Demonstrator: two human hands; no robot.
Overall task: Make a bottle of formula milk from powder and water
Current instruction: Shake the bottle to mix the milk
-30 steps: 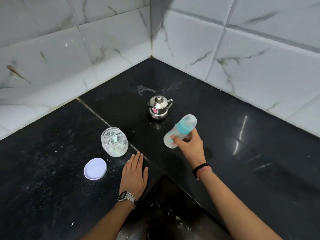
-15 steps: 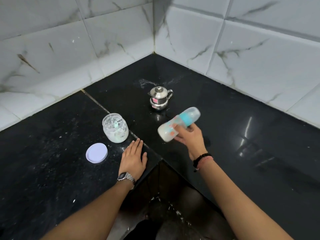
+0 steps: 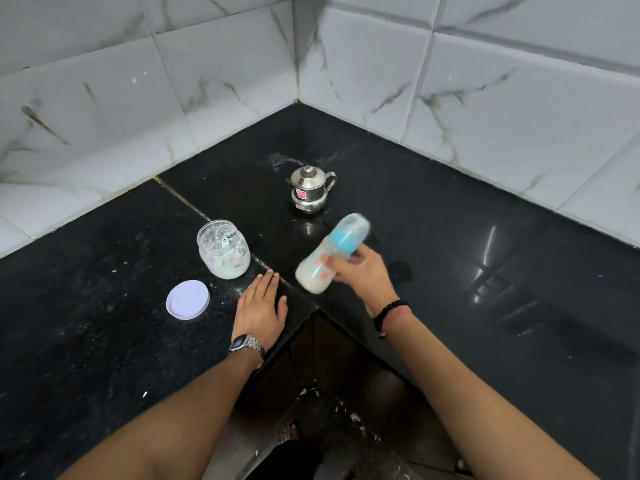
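Observation:
My right hand grips a baby bottle with a teal collar and clear cap, tilted with its cap up and to the right; it is motion-blurred and holds white liquid. My left hand lies flat on the black counter, fingers straight. A clear jar with white powder and a small teal scoop stands open just beyond my left hand. Its white lid lies on the counter to the left. A small steel pot with a lid and spout stands further back.
White marble tiles cover the two walls that meet at the far corner. The counter is L-shaped, and its inner corner edge lies between my arms, with the floor below.
My right hand has kept swinging the bottle, whose tilt has shifted from frame to frame. My left hand has stayed flat on the counter. The jar, lid and pot have not moved.

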